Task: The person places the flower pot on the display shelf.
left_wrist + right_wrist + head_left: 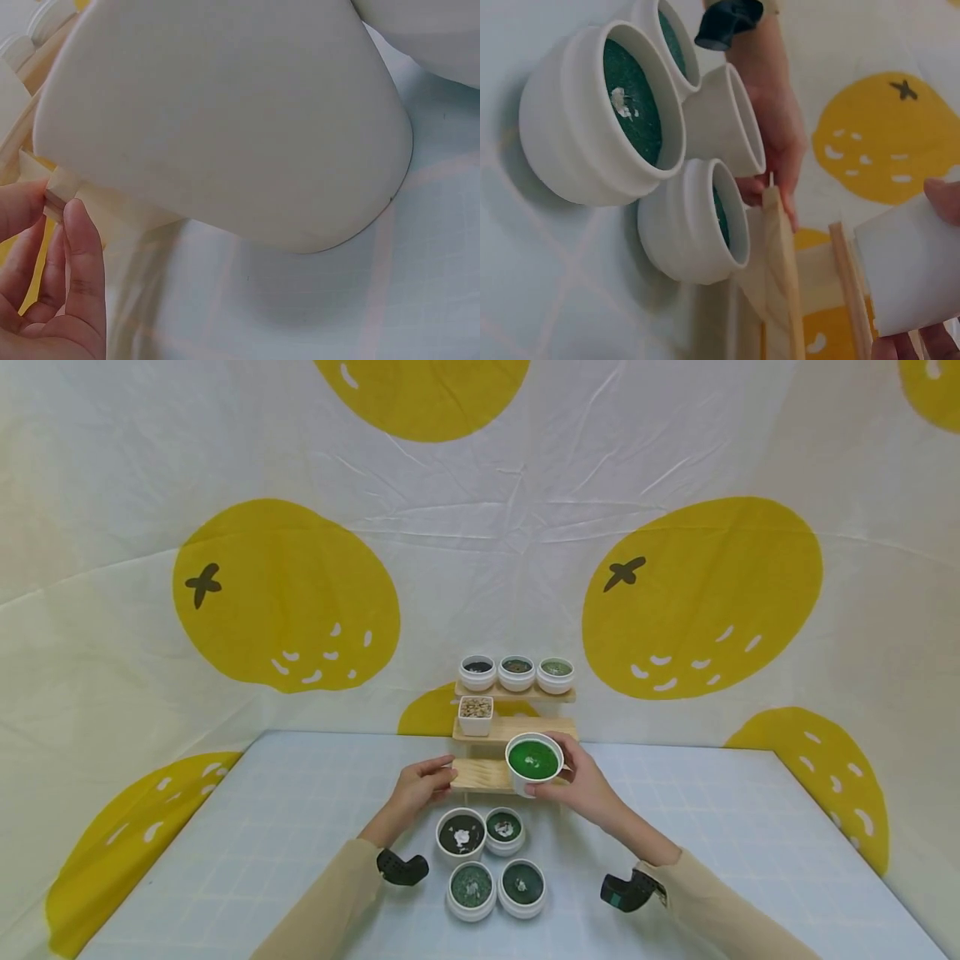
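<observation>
A three-tier wooden display stand (480,775) stands near the backdrop. My left hand (418,790) pinches the left end of its lowest shelf; in the left wrist view the thumb and fingertips meet at the wood (56,196). With my right hand (588,787) I hold a white cup (534,758) with bright green contents, tilted toward the head camera, in front of that lowest shelf. The right wrist view shows the cup's white side (911,266) between thumb and fingers.
In front of the stand are a white cup with dark contents (461,833) and several round white pots (472,887) with green contents. A square dish of seeds (476,717) sits on the middle shelf. Three small pots (517,672) line the top shelf.
</observation>
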The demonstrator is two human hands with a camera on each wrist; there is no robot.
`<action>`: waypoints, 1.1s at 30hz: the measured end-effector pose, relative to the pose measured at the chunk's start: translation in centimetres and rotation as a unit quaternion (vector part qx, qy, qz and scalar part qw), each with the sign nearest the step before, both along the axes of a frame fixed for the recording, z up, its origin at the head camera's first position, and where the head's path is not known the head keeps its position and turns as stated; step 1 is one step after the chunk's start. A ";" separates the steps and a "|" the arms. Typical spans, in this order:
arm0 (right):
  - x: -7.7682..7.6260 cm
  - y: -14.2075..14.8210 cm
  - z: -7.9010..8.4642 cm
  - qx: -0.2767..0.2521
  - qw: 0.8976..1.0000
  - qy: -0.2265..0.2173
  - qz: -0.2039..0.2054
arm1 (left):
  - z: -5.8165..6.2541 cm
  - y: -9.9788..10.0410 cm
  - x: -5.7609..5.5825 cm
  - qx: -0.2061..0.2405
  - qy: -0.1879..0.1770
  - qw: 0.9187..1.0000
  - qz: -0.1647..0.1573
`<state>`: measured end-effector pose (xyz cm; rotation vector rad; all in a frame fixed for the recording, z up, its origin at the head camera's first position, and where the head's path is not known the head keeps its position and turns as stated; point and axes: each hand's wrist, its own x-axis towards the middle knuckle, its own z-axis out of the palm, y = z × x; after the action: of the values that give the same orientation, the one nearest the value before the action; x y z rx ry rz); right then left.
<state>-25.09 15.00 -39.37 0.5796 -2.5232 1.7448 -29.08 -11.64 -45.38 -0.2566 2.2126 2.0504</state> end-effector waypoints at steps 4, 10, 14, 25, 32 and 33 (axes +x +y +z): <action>-0.8 -0.3 0.6 -0.007 1.000 0.007 -0.001 | 0.0 0.1 0.0 0.003 0.001 1.000 -0.002; -1.9 -0.7 1.2 -0.003 1.000 0.002 -0.014 | -0.1 0.0 0.0 0.007 0.003 1.000 -0.006; -2.8 -1.0 1.5 -0.011 1.000 0.006 -0.016 | -0.1 0.0 0.1 0.011 0.007 1.000 -0.007; -4.9 -1.7 2.0 -0.037 0.999 0.018 -0.019 | 0.0 0.1 0.2 0.015 0.012 1.000 -0.002; -5.5 -2.1 2.0 -0.042 0.999 0.012 -0.029 | 0.3 0.1 0.4 0.016 0.011 1.000 -0.004; -5.6 -2.2 1.9 -0.044 0.998 0.011 -0.031 | 0.3 0.1 0.4 0.019 0.010 1.000 -0.006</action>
<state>-30.67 12.84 -37.43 0.5062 -2.4086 1.8069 -28.69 -11.56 -45.04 -0.2196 2.1792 2.0952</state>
